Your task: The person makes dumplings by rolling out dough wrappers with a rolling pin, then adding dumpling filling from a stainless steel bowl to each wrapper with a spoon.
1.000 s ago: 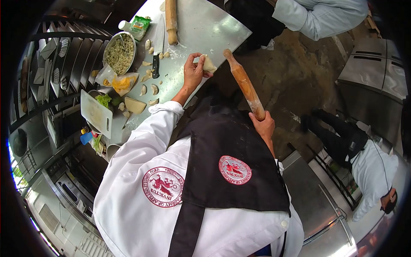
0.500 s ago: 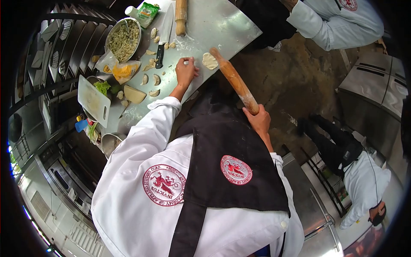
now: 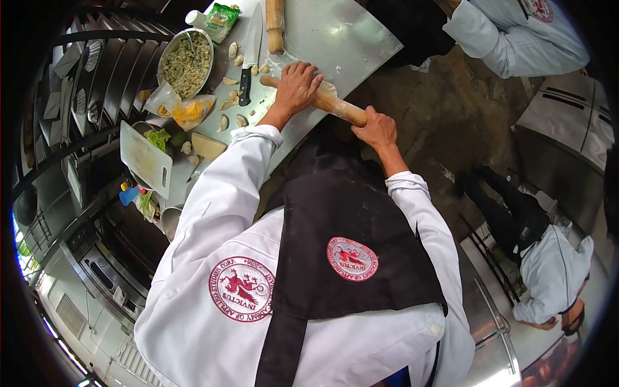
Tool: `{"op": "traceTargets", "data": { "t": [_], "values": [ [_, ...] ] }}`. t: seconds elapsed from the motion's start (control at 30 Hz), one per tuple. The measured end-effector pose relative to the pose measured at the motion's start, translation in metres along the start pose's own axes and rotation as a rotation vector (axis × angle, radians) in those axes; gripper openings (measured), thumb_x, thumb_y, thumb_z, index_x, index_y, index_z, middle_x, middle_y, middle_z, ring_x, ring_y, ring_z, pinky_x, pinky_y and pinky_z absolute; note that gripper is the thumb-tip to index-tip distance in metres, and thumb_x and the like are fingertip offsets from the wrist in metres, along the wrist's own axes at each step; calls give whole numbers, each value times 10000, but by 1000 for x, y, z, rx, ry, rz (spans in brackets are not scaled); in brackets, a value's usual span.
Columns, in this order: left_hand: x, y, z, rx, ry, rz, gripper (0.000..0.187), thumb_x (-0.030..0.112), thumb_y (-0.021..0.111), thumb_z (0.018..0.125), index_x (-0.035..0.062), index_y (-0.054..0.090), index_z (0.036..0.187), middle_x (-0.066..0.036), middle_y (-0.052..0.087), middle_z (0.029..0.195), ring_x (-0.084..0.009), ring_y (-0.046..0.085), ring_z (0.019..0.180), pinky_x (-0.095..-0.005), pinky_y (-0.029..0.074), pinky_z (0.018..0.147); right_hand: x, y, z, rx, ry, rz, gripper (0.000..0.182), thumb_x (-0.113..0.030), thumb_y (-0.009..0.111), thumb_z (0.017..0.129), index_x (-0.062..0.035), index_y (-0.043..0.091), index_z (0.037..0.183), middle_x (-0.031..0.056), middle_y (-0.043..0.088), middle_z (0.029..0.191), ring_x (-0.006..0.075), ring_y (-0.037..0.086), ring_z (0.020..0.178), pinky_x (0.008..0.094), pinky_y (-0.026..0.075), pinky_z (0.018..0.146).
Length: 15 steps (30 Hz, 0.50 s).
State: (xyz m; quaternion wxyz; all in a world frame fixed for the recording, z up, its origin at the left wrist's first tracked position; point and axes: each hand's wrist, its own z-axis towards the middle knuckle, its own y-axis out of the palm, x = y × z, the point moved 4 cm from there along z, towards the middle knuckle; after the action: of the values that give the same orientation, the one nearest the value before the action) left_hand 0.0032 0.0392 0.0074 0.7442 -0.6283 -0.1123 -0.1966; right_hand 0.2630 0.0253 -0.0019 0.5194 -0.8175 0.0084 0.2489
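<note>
A wooden rolling pin (image 3: 335,107) lies slantwise over the near edge of the metal table. My left hand (image 3: 296,87) is laid over the pin close to its left handle, fingers wrapped on it. Around the opposite end closes my right hand (image 3: 378,127), out past the table edge. A thin piece of dough (image 3: 329,88) shows just behind the pin; the rest of it is hidden. Several folded dumplings (image 3: 242,120) lie left of my left hand, near a knife (image 3: 245,84) with a black handle.
A bowl of chopped filling (image 3: 187,63), a yellow packet (image 3: 188,113) and a white cutting board (image 3: 146,155) stand at the left. Another rolling pin (image 3: 275,29) lies farther back on the metal table (image 3: 348,39). One person's sleeve (image 3: 480,32) is beyond its right corner.
My left hand has moved from the bare tabletop onto the rolling pin. The pin has swung nearer to level and now partly covers the dough; my right hand rose with its end.
</note>
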Motion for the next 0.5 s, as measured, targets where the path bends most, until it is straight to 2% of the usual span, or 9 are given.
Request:
{"op": "traceTargets", "data": {
  "t": [0.03,0.17,0.23,0.3,0.33,0.5],
  "values": [
    [3,1,-1,42,2,2,375,386,553,1022,58,659,1171,-125,652,1175,-313,577,1194,-485,374,1062,2,0,-3,-10,17,-1,448,-411,802,721,-69,617,944,197,738,833,410,724,810,510,571,772],
    [1,18,15,-6,-25,53,415,400,555,1010,66,622,1247,-122,627,1246,-312,536,1258,-516,326,1112,9,1,13,-6,49,0,450,-411,805,721,-71,620,952,197,742,846,409,726,815,509,572,773],
    [7,14,14,34,-76,142,462,405,523,1015,78,565,1339,-130,566,1374,-323,467,1358,-558,282,1156,8,2,13,-1,63,-12,465,-412,811,723,-62,615,959,197,742,837,408,729,811,504,576,777],
    [9,14,13,7,-99,142,488,414,521,1010,84,546,1368,-130,534,1418,-325,434,1394,-573,243,1179,7,3,11,-2,74,-25,480,-414,816,726,-54,611,967,197,742,828,407,732,807,499,580,781],
    [6,15,17,-11,-118,150,515,423,518,1005,90,527,1398,-130,503,1461,-327,401,1430,-588,205,1203,8,4,13,-24,105,-26,478,-415,817,728,-53,620,972,200,743,834,404,734,815,492,582,784],
    [3,22,46,-46,-118,98,526,414,505,1011,87,507,1423,-136,477,1497,-342,356,1474,-604,163,1223,13,-14,34,-176,152,-18,475,-405,806,734,-36,675,1003,213,747,858,397,738,856,472,586,798]
  ]
}}
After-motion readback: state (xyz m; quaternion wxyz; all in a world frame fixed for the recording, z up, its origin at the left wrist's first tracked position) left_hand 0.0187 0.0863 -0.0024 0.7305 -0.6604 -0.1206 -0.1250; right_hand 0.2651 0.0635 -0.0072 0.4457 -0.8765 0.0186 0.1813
